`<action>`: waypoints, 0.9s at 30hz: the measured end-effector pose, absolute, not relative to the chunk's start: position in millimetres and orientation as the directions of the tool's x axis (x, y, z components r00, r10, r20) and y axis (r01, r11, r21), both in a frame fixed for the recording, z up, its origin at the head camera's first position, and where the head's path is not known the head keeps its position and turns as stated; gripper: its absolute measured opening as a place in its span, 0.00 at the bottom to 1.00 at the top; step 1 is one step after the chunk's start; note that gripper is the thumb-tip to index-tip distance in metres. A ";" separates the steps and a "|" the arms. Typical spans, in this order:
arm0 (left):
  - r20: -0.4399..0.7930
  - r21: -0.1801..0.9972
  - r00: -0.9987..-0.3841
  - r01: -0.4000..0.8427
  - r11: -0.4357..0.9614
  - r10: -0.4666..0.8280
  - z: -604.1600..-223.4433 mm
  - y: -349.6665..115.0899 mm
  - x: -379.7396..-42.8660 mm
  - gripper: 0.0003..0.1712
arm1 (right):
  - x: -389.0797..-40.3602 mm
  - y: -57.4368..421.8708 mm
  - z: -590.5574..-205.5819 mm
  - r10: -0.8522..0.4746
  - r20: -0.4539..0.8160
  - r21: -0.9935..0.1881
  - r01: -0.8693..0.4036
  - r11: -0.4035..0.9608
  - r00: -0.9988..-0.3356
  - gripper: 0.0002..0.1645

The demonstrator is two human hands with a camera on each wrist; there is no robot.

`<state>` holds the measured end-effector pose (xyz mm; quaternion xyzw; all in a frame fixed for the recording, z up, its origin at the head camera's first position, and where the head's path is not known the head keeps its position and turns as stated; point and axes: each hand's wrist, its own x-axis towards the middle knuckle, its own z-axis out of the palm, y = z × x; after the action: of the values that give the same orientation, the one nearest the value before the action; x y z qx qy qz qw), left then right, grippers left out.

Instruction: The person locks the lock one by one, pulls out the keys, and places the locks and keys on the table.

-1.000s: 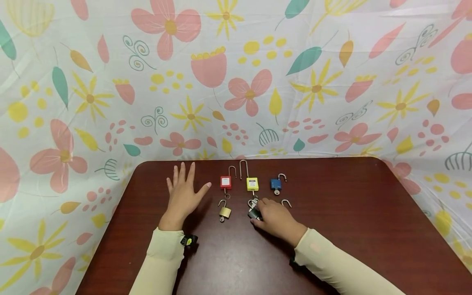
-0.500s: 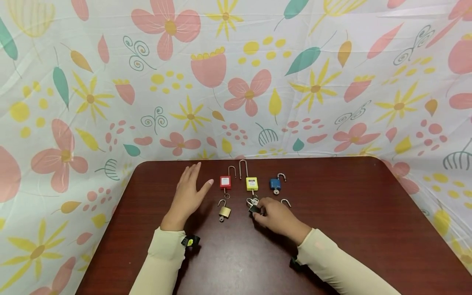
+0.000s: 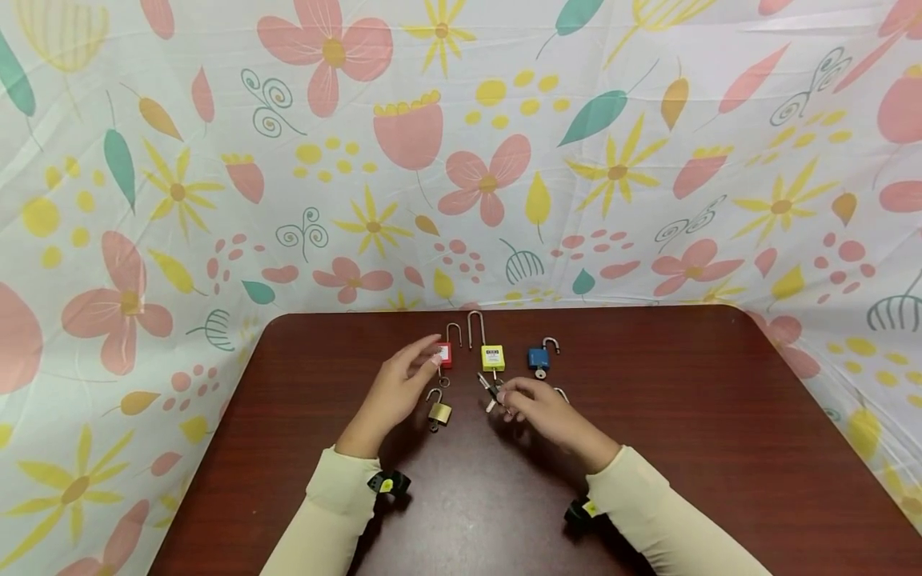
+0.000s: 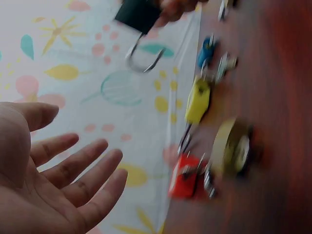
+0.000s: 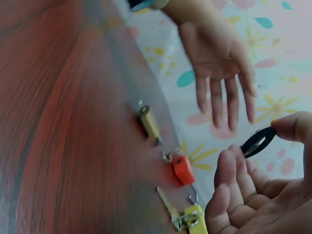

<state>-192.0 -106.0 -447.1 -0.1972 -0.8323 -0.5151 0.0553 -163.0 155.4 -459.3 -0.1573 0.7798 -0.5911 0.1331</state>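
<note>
My right hand (image 3: 551, 412) pinches a black padlock (image 4: 138, 15) between thumb and fingertips, raised off the table. Its shackle hangs open in the left wrist view; in the right wrist view the body of the black padlock (image 5: 258, 142) shows edge-on. The left hand (image 3: 394, 394) hovers with relaxed fingers, holding nothing, and its fingertips partly cover a red padlock (image 3: 446, 355) in the head view. Below that hand lies a brass padlock (image 3: 439, 413) with its shackle open. A yellow padlock (image 3: 493, 358) with a long shackle lies beyond the right hand, its key (image 5: 167, 204) towards me.
A blue padlock (image 3: 539, 358) with an open shackle and a key lies to the right of the yellow one. Behind my right hand another shackle (image 3: 562, 394) peeks out, its body hidden. The dark wooden table (image 3: 684, 384) meets a flowered cloth (image 3: 490, 240) at the back.
My right hand has lifted the black padlock off the table and turned it. The left hand has moved right, from beside the padlocks to over the red one.
</note>
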 end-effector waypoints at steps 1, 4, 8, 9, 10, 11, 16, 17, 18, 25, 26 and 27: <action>0.288 0.851 -0.913 0.383 0.360 0.290 -447.8 -102.2 -190.7 0.21 | -162.5 154.8 -457.8 -0.408 -0.018 -0.970 -0.083 0.227 -0.913 0.12; 0.253 0.910 -0.903 0.344 0.233 0.346 -447.4 -91.0 -185.7 0.19 | -160.7 152.9 -454.2 -0.434 -0.024 -0.987 -0.046 0.151 -0.900 0.13; 0.205 0.969 -0.892 0.243 0.047 0.403 -437.3 -79.5 -175.6 0.19 | -158.6 150.8 -452.2 -0.491 -0.024 -1.000 0.030 -0.004 -0.871 0.15; 0.192 0.976 -0.890 0.218 0.017 0.413 -433.8 -77.6 -173.0 0.18 | -158.4 150.5 -452.6 -0.507 -0.015 -0.998 0.045 -0.046 -0.862 0.15; 0.179 0.981 -0.888 0.193 -0.009 0.424 -430.5 -76.0 -170.5 0.18 | -158.2 150.2 -452.5 -0.525 0.000 -0.994 0.056 -0.092 -0.851 0.16; 0.166 0.984 -0.887 0.175 -0.019 0.431 -427.5 -74.3 -168.2 0.19 | -158.1 150.0 -452.6 -0.540 0.013 -0.988 0.072 -0.136 -0.842 0.16; 0.128 0.991 -0.877 0.133 -0.023 0.463 -421.5 -69.0 -163.1 0.19 | -158.4 149.2 -451.2 -0.587 0.039 -0.934 0.178 -0.308 -0.809 0.18; 0.132 0.991 -0.873 0.132 -0.032 0.469 -421.7 -68.2 -162.9 0.18 | -158.7 149.0 -451.3 -0.592 0.034 -0.920 0.206 -0.333 -0.805 0.18; 0.135 0.991 -0.868 0.130 -0.044 0.477 -421.9 -67.6 -162.8 0.18 | -158.9 149.0 -451.2 -0.597 0.028 -0.906 0.232 -0.355 -0.802 0.19; 0.144 0.989 -0.885 0.139 -0.045 0.443 -425.1 -65.6 -162.5 0.16 | -160.1 149.0 -455.9 -0.643 0.037 -0.830 0.335 -0.446 -0.765 0.21; 0.137 0.990 -0.888 0.133 -0.040 0.440 -425.0 -65.9 -162.4 0.16 | -160.3 149.0 -456.9 -0.651 0.043 -0.823 0.343 -0.454 -0.758 0.21; 0.130 0.991 -0.890 0.129 -0.033 0.436 -425.0 -66.0 -162.1 0.16 | -160.3 149.0 -458.0 -0.658 0.047 -0.815 0.352 -0.461 -0.752 0.21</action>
<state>-162.1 -66.0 -425.0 -0.2058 -0.6865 -0.6884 -0.1116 -160.3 149.0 -458.0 -0.1811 0.4220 -0.8353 0.3023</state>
